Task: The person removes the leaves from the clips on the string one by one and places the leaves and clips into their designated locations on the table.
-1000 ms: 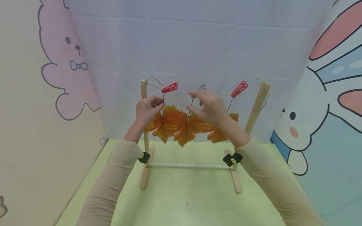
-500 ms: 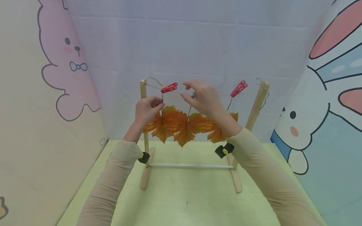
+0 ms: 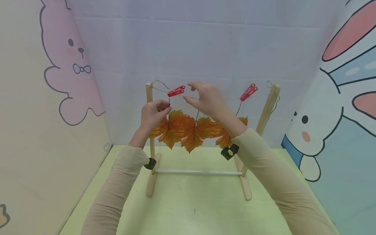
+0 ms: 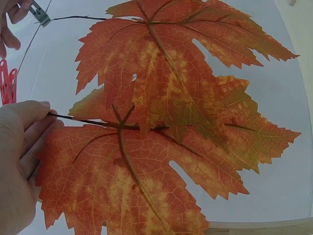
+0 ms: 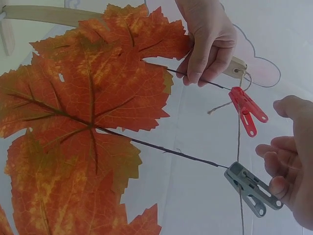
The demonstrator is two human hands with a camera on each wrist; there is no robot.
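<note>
My left hand pinches the dark stem of the left orange maple leaf between thumb and fingers. Just above it, a red clothespin clamps that stem's top to the twine. My right hand is beside this clothespin on its right, thumb and forefinger spread apart, holding nothing. In the right wrist view a grey clothespin holds the middle leaf's stem and lies close by the right fingers; in the head view the hand hides it. The middle maple leaf overlaps its neighbours.
Another red clothespin holds the right leaf on the line. The twine runs between two wooden posts, joined low down by a white rod. The stand is on a pale green table before a white backdrop.
My right hand has moved left along the twine, from the grey clothespin toward the left red one, its thumb and forefinger staying apart. My left hand keeps its pinch on the stem.
</note>
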